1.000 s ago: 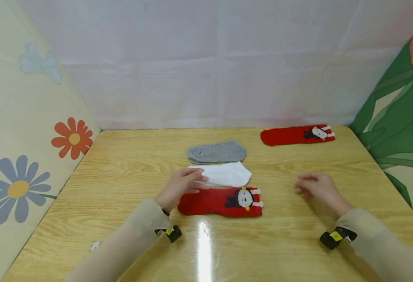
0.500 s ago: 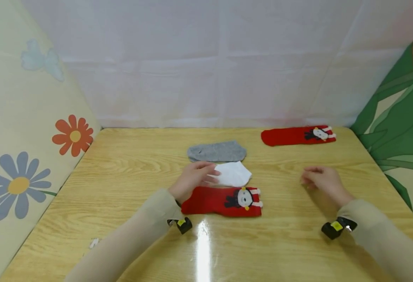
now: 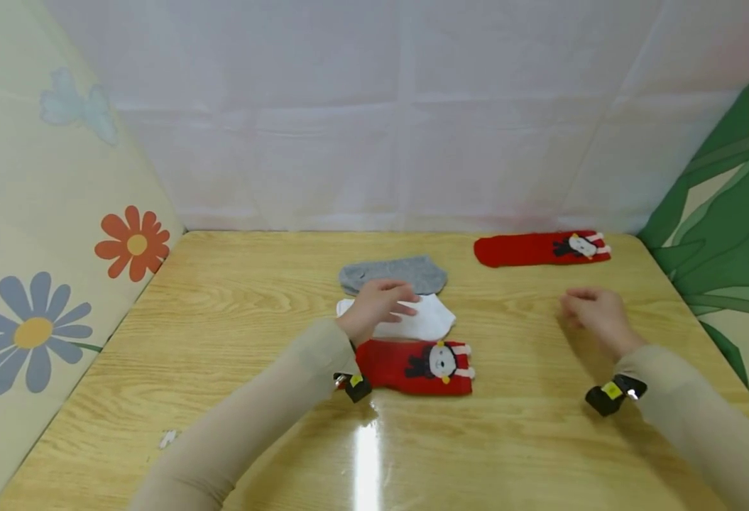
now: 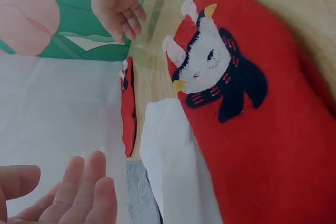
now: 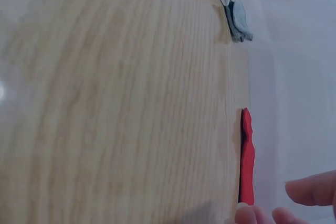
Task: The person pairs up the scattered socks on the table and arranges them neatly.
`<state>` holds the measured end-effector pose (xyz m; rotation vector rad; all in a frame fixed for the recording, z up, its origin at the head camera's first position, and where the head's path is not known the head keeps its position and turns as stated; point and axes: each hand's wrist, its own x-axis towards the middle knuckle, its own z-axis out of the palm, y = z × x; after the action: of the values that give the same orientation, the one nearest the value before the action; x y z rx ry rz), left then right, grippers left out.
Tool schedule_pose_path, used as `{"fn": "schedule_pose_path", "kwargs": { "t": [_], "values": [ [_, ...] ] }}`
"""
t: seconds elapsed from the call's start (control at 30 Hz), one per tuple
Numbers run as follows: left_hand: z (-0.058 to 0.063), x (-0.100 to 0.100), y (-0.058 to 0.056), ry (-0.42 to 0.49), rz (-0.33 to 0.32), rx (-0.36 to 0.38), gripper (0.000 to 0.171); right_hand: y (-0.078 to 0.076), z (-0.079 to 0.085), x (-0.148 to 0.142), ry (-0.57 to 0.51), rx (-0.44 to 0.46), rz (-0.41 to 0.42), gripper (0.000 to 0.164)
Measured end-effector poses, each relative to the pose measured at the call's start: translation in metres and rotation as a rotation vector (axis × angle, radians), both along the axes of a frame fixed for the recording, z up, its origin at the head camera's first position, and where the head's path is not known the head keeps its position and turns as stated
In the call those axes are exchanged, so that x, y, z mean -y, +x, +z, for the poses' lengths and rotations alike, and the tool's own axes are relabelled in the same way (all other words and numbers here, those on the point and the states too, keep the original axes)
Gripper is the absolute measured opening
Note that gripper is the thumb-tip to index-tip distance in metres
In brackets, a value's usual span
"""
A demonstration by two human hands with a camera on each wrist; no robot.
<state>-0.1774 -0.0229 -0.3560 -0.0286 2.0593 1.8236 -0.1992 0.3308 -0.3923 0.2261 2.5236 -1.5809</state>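
My left hand (image 3: 380,306) hovers over a white sock (image 3: 430,318), its fingers loosely extended and holding nothing. Just beyond lies a grey sock (image 3: 393,274). On the near side is a red sock (image 3: 387,365) with a monkey-like face on its cuff, partly covered by my left wrist. In the left wrist view, the red sock (image 4: 262,145) looms large beside the white sock (image 4: 170,156). My right hand (image 3: 598,316) is above the table to the right, fingers loosely bent with nothing in them. A matching red sock (image 3: 521,249) lies at the back right, beyond that hand.
The wooden table (image 3: 240,284) meets a white cloth backdrop (image 3: 323,142) at its far edge. Flower-printed panels (image 3: 61,234) flank both sides. A small white scrap (image 3: 167,438) lies at the front left, near the left sleeve. Glare streaks the table's front.
My left hand has moved right and away from me, from the red sock's toe end to over the white sock. The right hand has drifted slightly right and away. The socks stay in place.
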Motion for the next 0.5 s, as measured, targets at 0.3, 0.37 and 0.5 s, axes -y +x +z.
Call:
{"fn": "schedule_pose_path", "kwargs": {
  "t": [0.3,0.37,0.5],
  "values": [
    [-0.002,-0.024,-0.017,0.051,0.062,0.021,0.044,-0.017,0.001,-0.015,-0.038,0.013,-0.034,0.055],
    [-0.001,-0.029,-0.020,0.061,0.084,0.025,0.044,-0.020,0.002,-0.017,-0.040,0.015,-0.048,0.054],
    [-0.005,-0.038,-0.026,0.070,0.119,0.009,0.041,-0.024,0.004,-0.020,-0.042,0.027,-0.072,0.054]
  ]
}}
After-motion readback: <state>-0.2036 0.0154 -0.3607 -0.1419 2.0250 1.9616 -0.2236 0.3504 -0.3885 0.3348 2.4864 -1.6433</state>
